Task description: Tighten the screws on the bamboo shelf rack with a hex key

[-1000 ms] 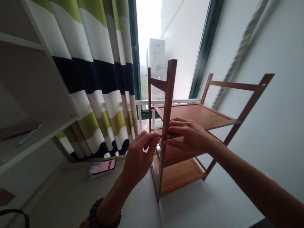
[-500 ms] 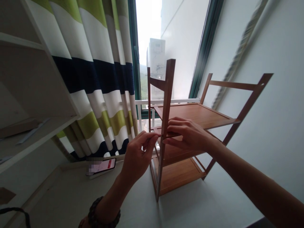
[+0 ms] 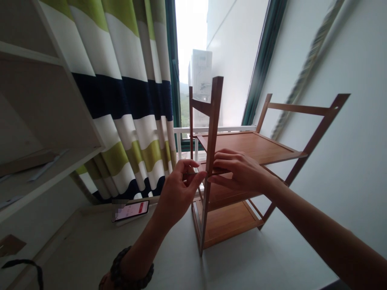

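A brown wooden rack (image 3: 242, 145) with three shelves stands on the white surface. My left hand (image 3: 178, 191) is pinched against the outer side of the rack's near front post (image 3: 211, 133), at the height of the middle shelf; what the fingertips hold is too small to make out. My right hand (image 3: 242, 171) grips the front edge of the middle shelf (image 3: 223, 193) just inside the same post. A beaded bracelet (image 3: 133, 270) is on my left wrist.
A phone (image 3: 131, 210) with a lit screen lies on the white surface (image 3: 90, 249) left of the rack. A striped curtain (image 3: 127, 88) hangs before the window. White shelving (image 3: 42, 121) fills the left. A white wall (image 3: 347, 169) rises behind the rack.
My left hand's fingers have shifted at the post, the forefinger lifting higher while the thumb stays by the post. My right hand and the rack stay as they were.
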### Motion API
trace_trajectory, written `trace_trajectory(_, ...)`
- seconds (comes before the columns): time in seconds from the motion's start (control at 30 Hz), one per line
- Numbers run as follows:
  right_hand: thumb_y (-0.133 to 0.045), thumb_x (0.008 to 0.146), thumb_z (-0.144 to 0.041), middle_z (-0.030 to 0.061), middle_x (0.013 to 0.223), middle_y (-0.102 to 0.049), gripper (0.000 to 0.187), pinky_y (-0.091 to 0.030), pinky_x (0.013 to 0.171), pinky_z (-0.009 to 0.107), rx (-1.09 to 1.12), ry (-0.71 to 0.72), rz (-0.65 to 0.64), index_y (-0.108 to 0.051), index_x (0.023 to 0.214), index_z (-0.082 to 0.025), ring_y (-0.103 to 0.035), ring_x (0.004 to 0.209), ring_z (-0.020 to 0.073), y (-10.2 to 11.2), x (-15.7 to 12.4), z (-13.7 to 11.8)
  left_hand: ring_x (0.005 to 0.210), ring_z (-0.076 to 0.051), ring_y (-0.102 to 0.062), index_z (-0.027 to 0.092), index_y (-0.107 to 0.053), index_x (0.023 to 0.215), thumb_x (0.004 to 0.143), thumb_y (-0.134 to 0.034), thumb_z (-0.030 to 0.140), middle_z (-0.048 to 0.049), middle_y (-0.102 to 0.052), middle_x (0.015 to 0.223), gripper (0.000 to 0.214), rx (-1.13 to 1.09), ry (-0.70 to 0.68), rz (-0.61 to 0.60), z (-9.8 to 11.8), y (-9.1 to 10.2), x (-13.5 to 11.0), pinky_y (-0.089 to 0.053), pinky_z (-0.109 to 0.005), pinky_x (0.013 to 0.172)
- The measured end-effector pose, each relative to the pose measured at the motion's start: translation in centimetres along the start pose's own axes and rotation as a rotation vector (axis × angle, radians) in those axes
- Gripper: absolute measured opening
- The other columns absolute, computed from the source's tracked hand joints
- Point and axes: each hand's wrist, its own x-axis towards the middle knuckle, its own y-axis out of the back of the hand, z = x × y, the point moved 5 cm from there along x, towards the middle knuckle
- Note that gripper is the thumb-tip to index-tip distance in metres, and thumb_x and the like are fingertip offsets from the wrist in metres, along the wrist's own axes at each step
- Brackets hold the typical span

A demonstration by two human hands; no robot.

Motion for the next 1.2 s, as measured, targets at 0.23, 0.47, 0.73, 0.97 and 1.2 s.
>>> trace_trajectory(0.23,-0.053,0.084,-0.036,0.0061,0.087,-0.064,0.021,-0.045,0.068,0.030,0.003,0.007,0.005,-0.061,0.085,-0.016,-0.054,0.087,0.0186,0.1,0.0,-0.1,0.042,-0.006,-0.028,0.017,-0.045,0.064,0.081,-0.044,0.048,0.0062,-0.034,0.050,0.036,-0.233,0.212,-0.201,-1.0,-0.6,0.0,-0.022,-0.017,0.039)
trace_trajectory(0.47,-0.053,0.084,-0.035,0.0060,0.087,-0.064,0.020,-0.045,0.070,0.031,-0.019,0.015,0.009,-0.061,0.084,-0.016,-0.054,0.088,0.0187,0.1,0.0,-0.2,0.040,-0.005,-0.014,0.019,-0.031,0.057,0.080,-0.047,0.036,0.0091,-0.017,0.047,0.033,-0.866,0.531,-0.474,-1.7,-2.3,0.0,-0.014,-0.016,0.035)
trace_trajectory(0.73,-0.052,0.084,-0.036,0.0054,0.086,-0.063,0.021,-0.045,0.068,0.031,-0.016,0.000,-0.007,-0.061,0.087,-0.017,-0.054,0.085,0.0178,0.0,0.0,-0.1,0.031,-0.004,-0.014,0.018,-0.032,0.045,0.078,-0.040,0.059,0.0081,-0.020,0.034,0.053,-0.608,0.711,-0.757,-2.6,-0.9,-0.9,-0.009,-0.019,0.032)
trace_trajectory(0.97,-0.051,0.085,-0.036,0.0059,0.086,-0.063,0.022,-0.045,0.066,0.031,-0.022,0.012,-0.004,-0.061,0.087,-0.017,-0.054,0.083,0.0180,0.0,0.0,-0.1,0.036,-0.005,-0.014,0.020,-0.028,0.051,0.072,-0.049,0.061,0.0085,-0.020,0.041,0.051,-0.475,0.695,-0.656,-1.9,0.4,-0.7,-0.008,-0.020,0.035)
trace_trajectory(1.2,-0.052,0.084,-0.036,0.0062,0.088,-0.063,0.022,-0.045,0.070,0.032,-0.037,-0.007,0.000,-0.062,0.090,-0.017,-0.054,0.085,0.0183,0.2,-0.1,-0.2,0.040,-0.005,-0.013,0.019,-0.029,0.052,0.073,-0.054,0.053,0.0081,-0.021,0.049,0.047,-0.544,0.668,-0.627,-1.6,-0.3,-0.3,-0.006,-0.019,0.037)
